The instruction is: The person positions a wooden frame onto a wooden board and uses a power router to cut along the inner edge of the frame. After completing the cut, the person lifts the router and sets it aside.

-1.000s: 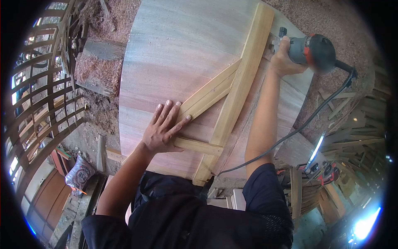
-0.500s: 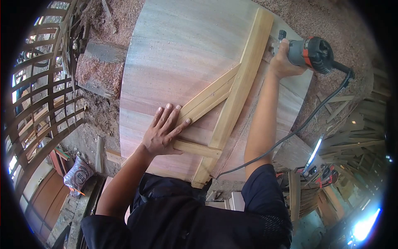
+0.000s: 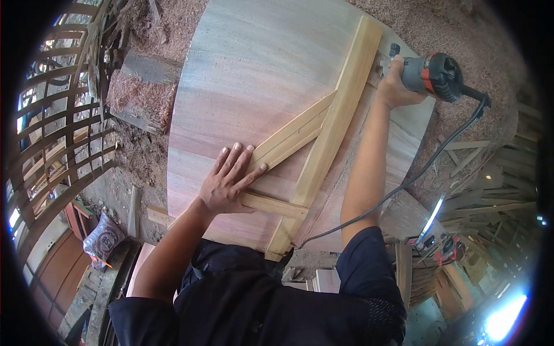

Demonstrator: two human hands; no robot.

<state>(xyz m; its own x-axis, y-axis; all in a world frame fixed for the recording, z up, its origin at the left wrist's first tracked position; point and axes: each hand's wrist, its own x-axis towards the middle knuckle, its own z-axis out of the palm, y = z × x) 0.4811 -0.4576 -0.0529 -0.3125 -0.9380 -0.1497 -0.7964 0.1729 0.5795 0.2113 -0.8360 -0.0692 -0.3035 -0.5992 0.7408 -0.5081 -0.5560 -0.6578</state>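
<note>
Power tool (image 3: 431, 76), corded: likely weighty, rigid; best gripped round its body, as right hand (image 3: 395, 87) does. Wooden frame (image 3: 344, 106): likely light, stiff; left hand (image 3: 224, 185) spread flat atop.

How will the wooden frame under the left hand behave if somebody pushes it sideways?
The wooden frame would probably move as one stiff piece, since its diagonal strip and short crosspiece seem to brace the long board. It may slide rather than tip, as it lies flat on the panel. The left hand resting on it would likely resist that.
</note>
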